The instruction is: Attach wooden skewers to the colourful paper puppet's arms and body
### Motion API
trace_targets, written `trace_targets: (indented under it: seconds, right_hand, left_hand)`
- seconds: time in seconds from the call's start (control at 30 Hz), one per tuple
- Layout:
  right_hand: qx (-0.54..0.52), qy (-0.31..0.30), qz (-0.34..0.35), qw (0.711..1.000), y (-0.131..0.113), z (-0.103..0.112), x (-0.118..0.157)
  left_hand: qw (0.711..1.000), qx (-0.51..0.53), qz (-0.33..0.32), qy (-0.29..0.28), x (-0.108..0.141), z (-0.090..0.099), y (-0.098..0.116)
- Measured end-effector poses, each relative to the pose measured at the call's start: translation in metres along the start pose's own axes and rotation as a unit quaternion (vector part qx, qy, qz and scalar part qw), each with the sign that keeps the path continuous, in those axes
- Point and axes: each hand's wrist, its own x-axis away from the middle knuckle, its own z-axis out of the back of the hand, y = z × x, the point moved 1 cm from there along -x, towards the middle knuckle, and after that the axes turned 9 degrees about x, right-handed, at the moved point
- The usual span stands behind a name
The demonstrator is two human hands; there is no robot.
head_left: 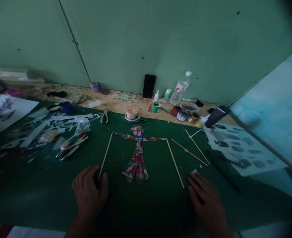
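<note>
A flat, painted puppet figure (pixel 138 155) with patchwork colours lies on the green mat, its arms stretched out sideways. Thin wooden sticks meet both of its hand ends: a left stick (pixel 106 152) and a right stick (pixel 175 163). My left hand (pixel 90 191) is curled around the lower end of the left stick, with thumb and forefinger on either side of it. To the right of the right stick, my right hand (pixel 205 198) rests on the mat with fingers stretched out. A small whitish bit (pixel 194 171) shows at its fingertips.
Two more jointed sticks (pixel 190 152) lie right of the figure, near a printed sheet (pixel 242 148). Pliers (pixel 73 147), a hole punch (pixel 104 116) and plastic scraps (pixel 36 132) lie left. Paint jars (pixel 156 107), a bottle (pixel 180 88) and a phone (pixel 149 86) stand along the wall.
</note>
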Motion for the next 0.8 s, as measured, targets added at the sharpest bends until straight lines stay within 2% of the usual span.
trace_targets:
  seconds: [0.17, 0.3, 0.4, 0.5, 0.63, 0.73, 0.77, 0.8]
  right_hand:
    - [-0.010, 0.021, -0.093, 0.995, 0.008, -0.003, -0.028]
    - [-0.063, 0.058, -0.161, 0.983, 0.013, -0.001, -0.030]
    - [-0.134, 0.067, -0.163, 0.975, 0.015, 0.006, -0.020]
    - [-0.142, 0.098, -0.163, 0.971, 0.018, 0.012, -0.014]
    - [-0.132, 0.101, -0.146, 0.975, 0.019, 0.012, -0.016]
    - [-0.117, 0.079, -0.135, 0.981, 0.015, 0.009, -0.019]
    - [-0.111, 0.070, -0.134, 0.982, 0.014, 0.008, -0.019]
    - [-0.106, 0.061, -0.133, 0.984, 0.013, 0.007, -0.019]
  left_hand:
    - [0.997, 0.055, 0.051, 0.000, -0.005, 0.007, 0.002]
    - [0.992, 0.097, 0.075, 0.023, 0.008, 0.018, 0.001]
    - [0.997, 0.076, 0.007, 0.008, 0.025, 0.021, 0.000]
    - [0.997, 0.052, -0.061, -0.019, 0.033, 0.021, -0.001]
    - [0.994, 0.069, -0.079, 0.027, 0.034, 0.023, 0.007]
    - [0.982, 0.106, -0.141, 0.068, 0.050, 0.035, 0.032]
    - [0.973, 0.138, -0.179, 0.055, 0.059, 0.043, 0.044]
    - [0.953, 0.188, -0.237, -0.005, 0.069, 0.052, 0.059]
